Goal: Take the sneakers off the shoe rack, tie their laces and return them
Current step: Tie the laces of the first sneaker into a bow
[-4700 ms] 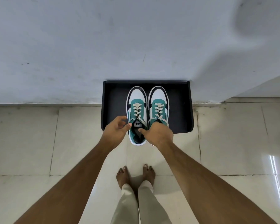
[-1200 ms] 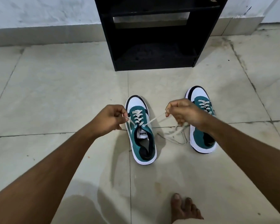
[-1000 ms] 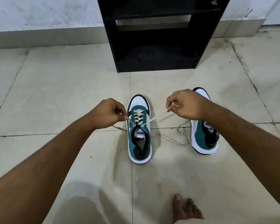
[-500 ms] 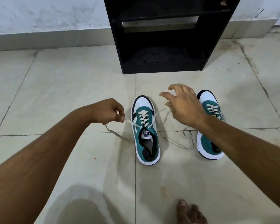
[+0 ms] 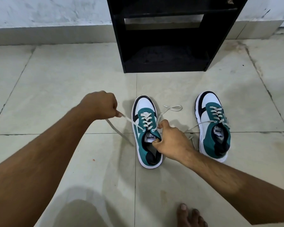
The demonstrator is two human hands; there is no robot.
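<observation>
Both sneakers stand on the floor tiles in front of my black shoe rack (image 5: pixel 167 46), toes pointing at it. The left sneaker (image 5: pixel 146 130) is teal and white with a black toe rim; one end of its pale lace (image 5: pixel 131 122) stretches taut to the left, the other loops loose to the right. The right sneaker (image 5: pixel 213 126) matches it, well apart, laces untied and trailing left.
</observation>
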